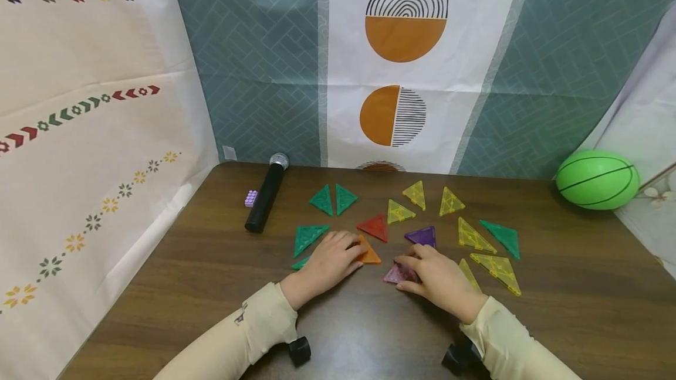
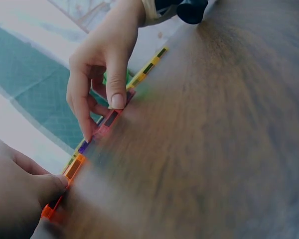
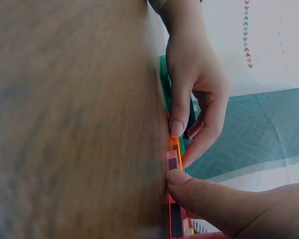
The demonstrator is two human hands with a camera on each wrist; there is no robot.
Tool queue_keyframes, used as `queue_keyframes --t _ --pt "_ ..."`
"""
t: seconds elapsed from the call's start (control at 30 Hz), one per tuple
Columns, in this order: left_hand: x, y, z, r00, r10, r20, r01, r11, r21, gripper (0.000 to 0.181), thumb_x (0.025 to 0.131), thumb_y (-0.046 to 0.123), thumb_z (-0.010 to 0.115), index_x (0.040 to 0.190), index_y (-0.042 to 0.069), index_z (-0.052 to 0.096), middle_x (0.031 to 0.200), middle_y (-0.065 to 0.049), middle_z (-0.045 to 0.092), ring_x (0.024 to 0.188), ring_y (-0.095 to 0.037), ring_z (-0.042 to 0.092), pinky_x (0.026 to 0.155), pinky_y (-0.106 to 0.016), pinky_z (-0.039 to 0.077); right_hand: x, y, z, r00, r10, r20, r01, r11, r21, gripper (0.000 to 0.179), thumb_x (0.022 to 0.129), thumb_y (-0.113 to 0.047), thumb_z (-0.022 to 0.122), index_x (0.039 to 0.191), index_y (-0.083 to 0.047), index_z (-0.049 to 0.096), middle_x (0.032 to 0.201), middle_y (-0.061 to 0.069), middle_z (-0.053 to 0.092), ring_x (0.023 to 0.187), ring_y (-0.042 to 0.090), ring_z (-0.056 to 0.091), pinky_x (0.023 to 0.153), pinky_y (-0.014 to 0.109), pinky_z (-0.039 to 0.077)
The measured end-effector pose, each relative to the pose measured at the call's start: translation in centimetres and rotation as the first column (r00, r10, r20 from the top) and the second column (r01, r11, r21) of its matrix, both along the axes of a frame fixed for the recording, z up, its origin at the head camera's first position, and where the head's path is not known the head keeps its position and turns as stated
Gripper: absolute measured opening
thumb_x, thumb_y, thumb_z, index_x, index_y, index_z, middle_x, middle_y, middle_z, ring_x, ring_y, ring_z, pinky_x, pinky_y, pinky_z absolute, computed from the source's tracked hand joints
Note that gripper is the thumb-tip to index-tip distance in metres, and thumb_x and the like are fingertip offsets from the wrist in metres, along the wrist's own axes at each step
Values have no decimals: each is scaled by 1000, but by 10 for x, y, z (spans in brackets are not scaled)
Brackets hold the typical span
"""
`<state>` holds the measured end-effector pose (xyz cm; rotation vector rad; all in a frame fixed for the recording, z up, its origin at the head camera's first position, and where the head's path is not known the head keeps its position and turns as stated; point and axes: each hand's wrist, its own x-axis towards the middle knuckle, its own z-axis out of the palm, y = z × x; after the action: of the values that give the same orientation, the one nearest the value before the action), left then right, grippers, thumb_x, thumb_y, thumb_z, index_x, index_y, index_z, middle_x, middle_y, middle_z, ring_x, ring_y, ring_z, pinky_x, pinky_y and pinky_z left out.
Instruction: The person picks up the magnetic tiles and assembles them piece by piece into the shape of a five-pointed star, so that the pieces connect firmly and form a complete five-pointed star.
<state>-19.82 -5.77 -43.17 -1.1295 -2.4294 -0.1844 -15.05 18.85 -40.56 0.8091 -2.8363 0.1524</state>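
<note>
My left hand (image 1: 328, 260) grips an orange triangular magnetic tile (image 1: 371, 253) lying on the table, its thumb along the near edge in the left wrist view. My right hand (image 1: 440, 280) holds a pink triangular magnetic tile (image 1: 395, 275) by its edges; the left wrist view shows thumb and fingers on either side of this pink tile (image 2: 108, 119). Fingers partly cover both tiles. A purple triangular tile (image 1: 424, 236) lies just beyond my right fingers. Between the hands and farther back is a red triangular tile (image 1: 376, 227).
Green tiles (image 1: 309, 238) lie at the left, one partly behind my left hand. Several yellow tiles (image 1: 474, 236) and another green tile (image 1: 504, 237) spread at the right. A microphone (image 1: 266, 198), a purple toy brick (image 1: 250, 197) and a green ball (image 1: 598, 179) sit toward the back.
</note>
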Motion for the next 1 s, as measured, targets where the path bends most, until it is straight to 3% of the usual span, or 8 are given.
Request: queue_keyframes --t 0.4,0.67,1.0 --pt "1 -2 3 998 -64 -4 63 997 -41 22 89 28 69 109 21 73 114 1 69 110 -16 61 95 -32 48 -2 4 2 999 51 -12 -52 998 -39 41 79 -31 77 115 -12 71 110 2 69 100 19 65 82 36 56" --pt "1 -5 6 990 -141 28 143 988 -64 23 90 28 68 111 21 72 119 1 68 114 -16 60 98 -31 46 -5 5 -1 995 96 -25 -98 992 -80 37 81 -24 76 115 -11 71 116 3 70 106 22 65 97 45 50" --pt "5 -4 8 979 -198 49 201 979 -46 26 90 28 67 115 20 71 125 0 67 116 -17 60 99 -32 46 -6 3 -4 994 111 -16 -112 991 -75 36 84 -22 73 119 -13 70 119 5 68 106 21 63 88 38 54"
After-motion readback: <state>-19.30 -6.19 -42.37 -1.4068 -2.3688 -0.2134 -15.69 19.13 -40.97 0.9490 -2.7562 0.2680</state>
